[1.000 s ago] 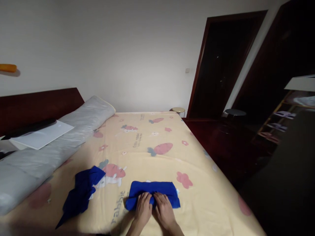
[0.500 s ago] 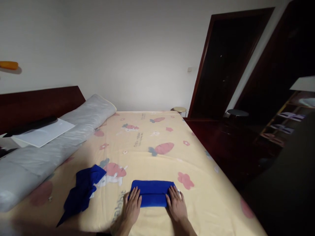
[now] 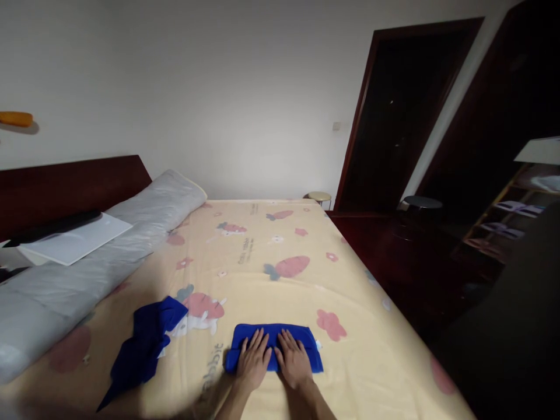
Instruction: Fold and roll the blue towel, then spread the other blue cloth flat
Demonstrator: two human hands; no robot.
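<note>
A folded blue cloth [image 3: 275,331] lies on the bed near its front edge, roughly a rectangle with a fold line running across it. My left hand [image 3: 254,361] rests flat on its left half, fingers stretched forward. On the right half, my right hand [image 3: 294,359] also lies flat with its fingers out. The two hands are close together near the cloth's middle. A small white tag [image 3: 318,344] shows at the right edge. A second blue cloth [image 3: 142,347] lies crumpled to the left, apart from both hands.
The bed has a yellow sheet [image 3: 280,297] printed with carrots and rabbits. A grey rolled quilt [image 3: 109,256] lies along the dark headboard [image 3: 70,181], with a white board [image 3: 79,236] on top. Stools [image 3: 422,202] and a shelf rack [image 3: 503,224] stand right of the bed.
Both hands have moved inward from the folded cloth's left and right ends to its middle. The crumpled cloth stays where it was.
</note>
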